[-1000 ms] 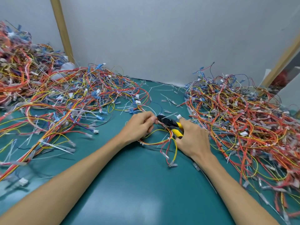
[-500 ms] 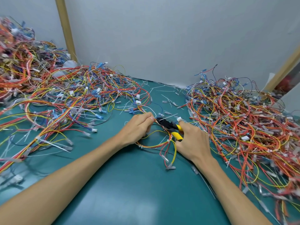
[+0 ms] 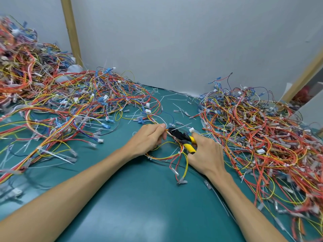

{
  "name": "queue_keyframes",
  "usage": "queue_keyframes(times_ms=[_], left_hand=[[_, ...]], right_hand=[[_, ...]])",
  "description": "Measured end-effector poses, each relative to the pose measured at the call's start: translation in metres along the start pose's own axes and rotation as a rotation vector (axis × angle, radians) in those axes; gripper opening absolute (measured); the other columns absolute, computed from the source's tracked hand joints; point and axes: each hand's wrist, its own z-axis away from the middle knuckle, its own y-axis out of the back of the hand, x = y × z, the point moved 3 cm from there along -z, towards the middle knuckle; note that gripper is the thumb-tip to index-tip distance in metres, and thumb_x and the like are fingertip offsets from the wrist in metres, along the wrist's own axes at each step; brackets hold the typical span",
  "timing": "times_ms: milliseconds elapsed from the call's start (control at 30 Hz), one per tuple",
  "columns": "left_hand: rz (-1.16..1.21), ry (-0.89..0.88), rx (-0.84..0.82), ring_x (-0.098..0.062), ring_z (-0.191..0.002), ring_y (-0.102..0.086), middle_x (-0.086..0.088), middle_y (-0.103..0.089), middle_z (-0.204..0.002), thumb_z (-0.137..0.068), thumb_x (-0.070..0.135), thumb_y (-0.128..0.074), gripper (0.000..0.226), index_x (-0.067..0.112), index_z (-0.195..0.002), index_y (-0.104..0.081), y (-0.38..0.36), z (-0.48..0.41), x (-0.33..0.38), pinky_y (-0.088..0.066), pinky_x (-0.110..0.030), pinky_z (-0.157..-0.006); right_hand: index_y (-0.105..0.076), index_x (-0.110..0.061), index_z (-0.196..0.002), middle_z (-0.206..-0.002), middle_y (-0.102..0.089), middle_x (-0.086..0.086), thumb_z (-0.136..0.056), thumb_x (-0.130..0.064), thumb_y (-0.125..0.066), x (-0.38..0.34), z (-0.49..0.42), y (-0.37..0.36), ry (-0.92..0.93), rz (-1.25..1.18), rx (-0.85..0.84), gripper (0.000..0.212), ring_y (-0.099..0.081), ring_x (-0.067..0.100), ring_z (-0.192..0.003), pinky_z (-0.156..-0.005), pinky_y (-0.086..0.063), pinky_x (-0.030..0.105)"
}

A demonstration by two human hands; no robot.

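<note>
My left hand (image 3: pixel 150 139) pinches a small bundle of red, orange and yellow wires (image 3: pixel 167 157) at the middle of the green table. My right hand (image 3: pixel 205 154) grips a pair of cutters with yellow and black handles (image 3: pixel 183 138). The black jaws point left and meet the wire bundle just beside my left fingertips. The bundle's loose ends, tipped with clear sleeves, loop down towards me between both wrists.
A big tangle of coloured wire harnesses (image 3: pixel 70 105) covers the left of the green table (image 3: pixel 139 206), another pile (image 3: pixel 262 137) fills the right. Cut white cable ties (image 3: pixel 174 105) lie scattered at the back. A grey wall and wooden posts (image 3: pixel 71 32) stand behind.
Both hands stay together on the bundle and cutters, barely shifting. The view has tilted slightly downward.
</note>
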Motion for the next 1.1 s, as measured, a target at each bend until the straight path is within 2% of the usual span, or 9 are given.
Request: queue_keyframes(times_ms=[67, 167, 267, 367, 533, 667, 767, 933, 1100], left_hand=[[-0.029, -0.018, -0.021, -0.008, -0.042, -0.042, 0.008, -0.049, -0.044, -0.106, 0.025, -0.033, 0.045, 0.012, -0.07, -0.058, 0.0, 0.0, 0.004, -0.035, -0.019, -0.05], [0.121, 0.011, -0.125, -0.012, -0.038, -0.042, 0.003, -0.052, -0.046, -0.104, 0.02, -0.036, 0.045, 0.01, -0.069, -0.064, 0.0, -0.001, 0.007, -0.034, -0.018, -0.043], [0.323, 0.055, -0.246, -0.012, -0.038, -0.041, -0.001, -0.054, -0.05, -0.095, 0.029, -0.04, 0.041, 0.014, -0.071, -0.07, -0.006, 0.0, 0.009, -0.029, -0.019, -0.04], [0.39, 0.072, -0.308, -0.012, -0.041, -0.042, -0.002, -0.055, -0.054, -0.09, 0.033, -0.044, 0.037, 0.016, -0.077, -0.075, -0.007, -0.001, 0.009, -0.031, -0.02, -0.041], [0.417, 0.114, -0.263, -0.012, -0.04, -0.041, -0.002, -0.05, -0.054, -0.094, 0.028, -0.048, 0.033, 0.015, -0.08, -0.074, -0.003, -0.003, 0.006, -0.032, -0.018, -0.04], [0.371, 0.152, -0.115, -0.013, -0.039, -0.038, 0.002, -0.044, -0.053, -0.101, 0.02, -0.043, 0.028, 0.012, -0.082, -0.063, -0.006, -0.001, 0.006, -0.028, -0.019, -0.039], [0.343, 0.135, -0.09, -0.011, -0.039, -0.033, 0.0, -0.039, -0.054, -0.103, 0.013, -0.036, 0.028, 0.008, -0.084, -0.055, -0.01, 0.003, 0.011, -0.027, -0.018, -0.038], [0.391, 0.198, -0.154, -0.013, -0.044, -0.024, -0.003, -0.03, -0.054, -0.103, 0.01, -0.031, 0.033, 0.007, -0.075, -0.047, -0.012, 0.002, 0.012, -0.024, -0.017, -0.036], [0.358, 0.157, -0.309, -0.013, -0.04, -0.038, 0.0, -0.045, -0.051, -0.101, 0.016, -0.039, 0.034, 0.007, -0.081, -0.065, -0.003, 0.0, 0.005, -0.032, -0.018, -0.039]], right_hand=[[-0.043, -0.017, -0.071, -0.051, -0.042, -0.002, -0.066, -0.021, -0.065, 0.002, 0.001, -0.001, -0.027, -0.019, -0.003, 0.024, -0.043, 0.03, -0.051, -0.045, -0.027, 0.027], [-0.036, -0.019, -0.067, -0.05, -0.041, -0.002, -0.066, -0.022, -0.061, 0.006, 0.003, -0.002, -0.061, -0.096, -0.018, 0.026, -0.042, 0.029, -0.053, -0.046, -0.023, 0.028], [-0.033, -0.02, -0.064, -0.049, -0.038, -0.003, -0.068, -0.023, -0.059, 0.008, 0.005, -0.003, -0.089, -0.189, -0.041, 0.027, -0.035, 0.022, -0.051, -0.047, -0.023, 0.029], [-0.032, -0.019, -0.065, -0.05, -0.038, -0.001, -0.07, -0.023, -0.059, 0.009, 0.006, -0.004, -0.107, -0.215, -0.065, 0.028, -0.032, 0.022, -0.052, -0.049, -0.025, 0.031], [-0.032, -0.022, -0.064, -0.048, -0.038, -0.006, -0.073, -0.022, -0.066, 0.008, 0.007, -0.003, -0.115, -0.191, -0.078, 0.035, -0.035, 0.014, -0.049, -0.047, -0.024, 0.028], [-0.033, -0.025, -0.064, -0.048, -0.038, -0.008, -0.074, -0.023, -0.067, 0.007, 0.008, -0.001, -0.127, -0.197, -0.077, 0.036, -0.035, 0.01, -0.048, -0.046, -0.023, 0.028], [-0.032, -0.027, -0.064, -0.048, -0.038, -0.01, -0.075, -0.027, -0.066, 0.006, 0.008, 0.001, -0.117, -0.182, -0.074, 0.036, -0.035, 0.008, -0.048, -0.046, -0.023, 0.027], [-0.029, -0.027, -0.063, -0.047, -0.034, -0.01, -0.07, -0.036, -0.055, 0.001, 0.009, 0.003, -0.087, -0.161, -0.051, 0.029, -0.032, 0.004, -0.047, -0.046, -0.018, 0.026], [-0.031, -0.023, -0.067, -0.053, -0.04, -0.006, -0.069, -0.043, -0.048, 0.001, 0.011, 0.002, -0.058, -0.153, -0.024, 0.027, -0.039, 0.018, -0.052, -0.046, -0.02, 0.028]])
